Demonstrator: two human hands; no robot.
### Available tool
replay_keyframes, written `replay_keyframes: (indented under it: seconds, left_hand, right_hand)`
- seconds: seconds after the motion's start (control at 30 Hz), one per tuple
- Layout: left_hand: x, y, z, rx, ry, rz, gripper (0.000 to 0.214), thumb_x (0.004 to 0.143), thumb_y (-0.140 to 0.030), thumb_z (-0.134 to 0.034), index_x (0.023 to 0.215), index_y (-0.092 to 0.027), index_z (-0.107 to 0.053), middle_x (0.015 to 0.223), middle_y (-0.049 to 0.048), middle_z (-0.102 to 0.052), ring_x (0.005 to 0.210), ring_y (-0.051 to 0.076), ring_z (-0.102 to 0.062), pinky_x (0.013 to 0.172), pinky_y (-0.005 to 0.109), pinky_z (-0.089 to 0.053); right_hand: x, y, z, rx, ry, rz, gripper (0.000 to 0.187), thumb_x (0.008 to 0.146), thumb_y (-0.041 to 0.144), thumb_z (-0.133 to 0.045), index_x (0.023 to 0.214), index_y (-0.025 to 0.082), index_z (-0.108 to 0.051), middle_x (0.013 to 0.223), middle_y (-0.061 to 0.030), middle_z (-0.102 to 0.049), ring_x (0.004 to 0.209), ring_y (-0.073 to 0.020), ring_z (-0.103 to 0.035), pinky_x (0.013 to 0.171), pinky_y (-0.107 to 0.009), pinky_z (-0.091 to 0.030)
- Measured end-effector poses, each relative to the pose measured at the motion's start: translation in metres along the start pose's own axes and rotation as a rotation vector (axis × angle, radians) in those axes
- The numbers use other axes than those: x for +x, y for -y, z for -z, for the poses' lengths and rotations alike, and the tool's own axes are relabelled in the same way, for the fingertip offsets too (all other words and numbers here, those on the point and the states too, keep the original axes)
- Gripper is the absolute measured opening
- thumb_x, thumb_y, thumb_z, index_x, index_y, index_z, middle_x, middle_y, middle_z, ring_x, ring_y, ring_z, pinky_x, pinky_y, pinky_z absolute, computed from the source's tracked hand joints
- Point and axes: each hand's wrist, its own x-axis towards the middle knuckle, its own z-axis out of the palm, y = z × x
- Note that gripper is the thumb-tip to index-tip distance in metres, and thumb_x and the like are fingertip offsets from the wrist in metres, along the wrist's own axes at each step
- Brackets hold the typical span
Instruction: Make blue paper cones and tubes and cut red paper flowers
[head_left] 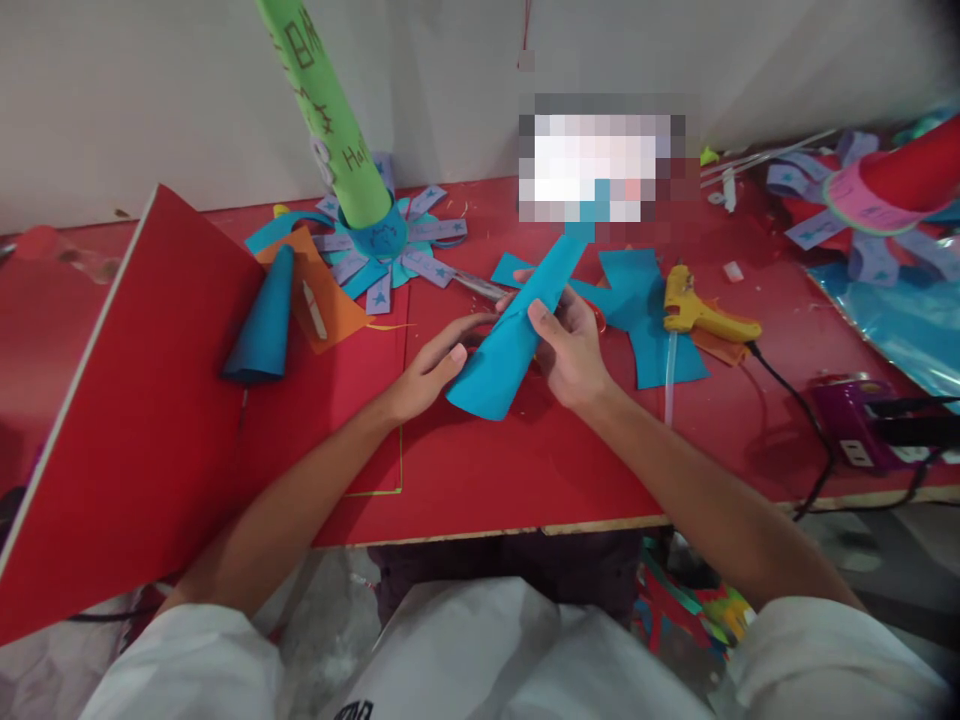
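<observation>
A blue paper cone (510, 355) is tilted over the red table, its wide end toward me and its narrow end pointing away to the right. My right hand (574, 345) grips its right side, thumb on top. Along the lower left side, my left hand (439, 370) supports the cone with curved fingers, partly hidden behind it. Another blue cone (266, 320) rests at the left against an upright red board (112, 420). Cut blue sheet pieces (645, 320) lie just right of my right hand, with a yellow glue gun (705, 312) beside them.
A green paper tube (330, 110) stands on a flower-like paper base (420, 235) at the back. An orange sheet (311, 290) lies left. At right are a purple power box (862, 425), cables, a blue plastic sheet (892, 310) and a red tube (915, 170).
</observation>
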Motion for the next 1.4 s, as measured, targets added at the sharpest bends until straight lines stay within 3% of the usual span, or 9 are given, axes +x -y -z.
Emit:
replay_keyframes:
  seconds: [0.23, 0.33, 0.5, 0.67, 0.8, 0.93, 1.07, 1.2, 1.4]
  left_hand:
    - [0.0, 0.0, 0.0, -0.075, 0.035, 0.11, 0.073, 0.097, -0.063, -0.073, 0.157, -0.029, -0.048, 0.133, 0.0134, -0.074, 0.105, 0.026, -0.077, 0.079, 0.033, -0.063]
    - [0.0, 0.001, -0.004, -0.028, 0.009, 0.11, 0.075, 0.097, -0.054, -0.076, 0.16, -0.029, -0.043, 0.142, 0.0137, -0.071, 0.112, 0.026, -0.075, 0.082, 0.033, -0.064]
    - [0.0, -0.001, -0.005, 0.071, -0.022, 0.075, 0.07, 0.097, -0.055, -0.076, 0.153, -0.022, -0.053, 0.154, 0.0166, -0.064, 0.132, 0.032, -0.068, 0.101, 0.039, -0.061]
    - [0.0, -0.006, -0.006, 0.024, 0.001, 0.091, 0.062, 0.1, -0.069, -0.064, 0.138, -0.019, -0.062, 0.132, 0.0153, -0.072, 0.114, 0.026, -0.071, 0.092, 0.035, -0.058]
    - [0.001, -0.007, -0.01, -0.031, -0.01, 0.089, 0.057, 0.095, -0.069, -0.07, 0.122, -0.02, -0.06, 0.107, 0.0082, -0.07, 0.093, 0.019, -0.067, 0.08, 0.03, -0.054]
    - [0.001, -0.008, -0.014, -0.066, -0.024, 0.103, 0.053, 0.094, -0.068, -0.072, 0.112, -0.022, -0.055, 0.099, 0.0049, -0.066, 0.086, 0.016, -0.062, 0.073, 0.027, -0.051]
    - [0.001, -0.011, -0.015, 0.014, -0.083, 0.101, 0.043, 0.097, -0.06, -0.072, 0.099, -0.021, -0.053, 0.089, 0.0004, -0.06, 0.077, 0.013, -0.056, 0.069, 0.025, -0.047]
    - [0.0, -0.016, -0.015, 0.175, -0.134, 0.041, 0.036, 0.101, -0.054, -0.067, 0.096, -0.02, -0.057, 0.084, -0.0007, -0.062, 0.069, 0.011, -0.053, 0.065, 0.024, -0.047]
    - [-0.003, -0.02, -0.014, 0.477, -0.194, -0.048, 0.043, 0.106, -0.057, -0.056, 0.085, -0.02, -0.055, 0.071, -0.0031, -0.054, 0.062, 0.01, -0.05, 0.061, 0.025, -0.042]
  right_hand:
    - [-0.004, -0.003, -0.006, -0.133, 0.089, 0.022, 0.058, 0.084, 0.067, -0.085, 0.124, 0.031, -0.064, 0.113, -0.0051, -0.081, 0.119, -0.0299, -0.076, 0.098, -0.05, -0.066]
    - [-0.005, -0.002, -0.008, -0.141, 0.094, 0.042, 0.054, 0.085, 0.067, -0.085, 0.121, 0.032, -0.064, 0.114, -0.005, -0.081, 0.117, -0.0291, -0.076, 0.099, -0.05, -0.066]
    - [-0.004, 0.0, -0.007, -0.1, 0.025, 0.051, 0.052, 0.088, 0.073, -0.077, 0.118, 0.032, -0.069, 0.117, -0.0057, -0.081, 0.118, -0.0298, -0.076, 0.101, -0.05, -0.066]
    - [-0.004, -0.002, -0.005, -0.101, -0.008, 0.037, 0.049, 0.089, 0.07, -0.077, 0.118, 0.031, -0.07, 0.11, -0.0052, -0.082, 0.113, -0.0293, -0.078, 0.097, -0.048, -0.067]
    - [-0.005, -0.003, -0.005, -0.154, -0.003, 0.021, 0.051, 0.09, 0.071, -0.077, 0.12, 0.03, -0.069, 0.108, -0.0046, -0.081, 0.111, -0.0278, -0.078, 0.094, -0.045, -0.068]
    - [-0.007, -0.005, -0.006, -0.195, 0.036, 0.048, 0.052, 0.088, 0.071, -0.079, 0.119, 0.031, -0.066, 0.104, -0.0032, -0.08, 0.103, -0.0258, -0.078, 0.093, -0.044, -0.067]
    - [-0.01, -0.005, -0.008, -0.211, 0.094, 0.046, 0.048, 0.09, 0.066, -0.08, 0.116, 0.03, -0.064, 0.109, -0.0044, -0.08, 0.104, -0.0258, -0.078, 0.096, -0.046, -0.066]
    - [-0.01, -0.004, -0.009, -0.243, 0.129, 0.033, 0.057, 0.085, 0.069, -0.083, 0.123, 0.03, -0.064, 0.117, -0.0059, -0.079, 0.107, -0.0274, -0.077, 0.098, -0.046, -0.065]
    - [-0.01, -0.004, -0.007, -0.349, 0.092, 0.028, 0.055, 0.084, 0.071, -0.082, 0.119, 0.032, -0.066, 0.111, -0.0055, -0.075, 0.103, -0.0292, -0.072, 0.094, -0.049, -0.064]
